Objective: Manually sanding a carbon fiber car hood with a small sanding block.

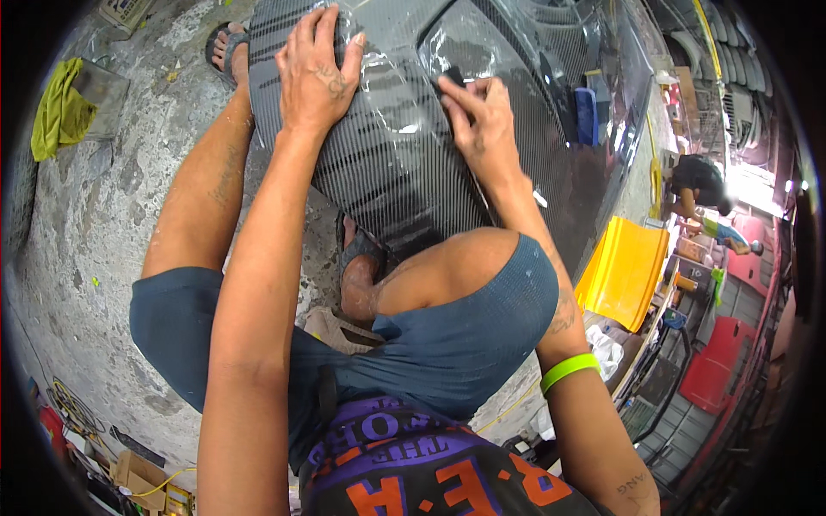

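A large glossy black panel with a fine striped, carbon-fibre-like surface (pixel 404 163) lies in front of me, wet-looking with bright reflections. My left hand (pixel 318 82) rests flat on its far left part, fingers stretched out and thumb apart. Over the panel's middle, beside a raised edge, is my right hand (pixel 483 129), its fingers bent and drawn together. A small dark piece (pixel 452 76) shows at those fingertips; its kind is unclear. To the right of that hand, a blue oblong block (pixel 588 115) sits on the panel.
My bent knee (pixel 465 267) is close against the panel's near edge. A yellow curved panel (pixel 624 273) stands at the right, near shelving with red panels (pixel 718 365). A yellow-green cloth (pixel 64 112) hangs at the far left. Another person (pixel 699 182) is in the right background.
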Demonstrator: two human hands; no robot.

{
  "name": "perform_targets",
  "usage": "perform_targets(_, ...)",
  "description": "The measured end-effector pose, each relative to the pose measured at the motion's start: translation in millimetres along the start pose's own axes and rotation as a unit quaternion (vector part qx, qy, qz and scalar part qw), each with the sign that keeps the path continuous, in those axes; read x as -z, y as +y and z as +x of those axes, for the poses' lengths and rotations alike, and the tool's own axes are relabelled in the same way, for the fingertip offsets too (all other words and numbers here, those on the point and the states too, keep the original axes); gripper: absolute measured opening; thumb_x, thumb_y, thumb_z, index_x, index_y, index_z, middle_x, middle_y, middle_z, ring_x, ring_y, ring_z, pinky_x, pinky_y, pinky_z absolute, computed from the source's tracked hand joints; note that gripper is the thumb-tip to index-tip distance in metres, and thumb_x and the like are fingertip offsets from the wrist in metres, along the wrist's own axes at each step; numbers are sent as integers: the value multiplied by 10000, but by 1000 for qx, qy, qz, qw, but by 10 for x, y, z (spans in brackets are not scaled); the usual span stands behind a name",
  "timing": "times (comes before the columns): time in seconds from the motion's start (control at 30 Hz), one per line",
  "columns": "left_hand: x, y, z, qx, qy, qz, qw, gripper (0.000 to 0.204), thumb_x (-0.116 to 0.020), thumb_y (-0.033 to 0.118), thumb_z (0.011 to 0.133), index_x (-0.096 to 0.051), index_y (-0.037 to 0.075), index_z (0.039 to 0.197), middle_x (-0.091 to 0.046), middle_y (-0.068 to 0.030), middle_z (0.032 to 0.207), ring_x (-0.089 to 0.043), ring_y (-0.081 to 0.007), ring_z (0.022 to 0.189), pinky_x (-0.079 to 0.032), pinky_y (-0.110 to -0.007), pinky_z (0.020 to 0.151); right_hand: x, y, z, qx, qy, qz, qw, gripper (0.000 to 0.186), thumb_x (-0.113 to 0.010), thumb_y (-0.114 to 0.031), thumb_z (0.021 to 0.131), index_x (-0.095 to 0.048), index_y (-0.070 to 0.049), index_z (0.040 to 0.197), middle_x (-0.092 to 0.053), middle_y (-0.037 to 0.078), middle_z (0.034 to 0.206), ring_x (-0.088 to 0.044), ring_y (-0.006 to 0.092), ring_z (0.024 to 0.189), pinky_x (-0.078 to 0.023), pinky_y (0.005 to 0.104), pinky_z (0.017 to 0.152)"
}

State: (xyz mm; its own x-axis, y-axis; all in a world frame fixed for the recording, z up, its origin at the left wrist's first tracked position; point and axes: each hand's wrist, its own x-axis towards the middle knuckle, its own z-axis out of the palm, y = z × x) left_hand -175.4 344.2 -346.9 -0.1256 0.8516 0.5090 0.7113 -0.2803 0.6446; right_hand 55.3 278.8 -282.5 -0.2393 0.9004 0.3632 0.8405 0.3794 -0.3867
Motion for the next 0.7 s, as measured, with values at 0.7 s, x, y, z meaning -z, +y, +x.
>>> perform_targets(0.7,-2,21,23,3,13,-1,1000,567,-634,401,1018,-550,82,1479,-552,-140,1485,-514,-337,1377,-369,-509,1144,55,46,-12,31,-9,-17,999,290,-760,-62,892,-795,-88,1179,-625,225,1001,-600,356,962,-519,434,858)
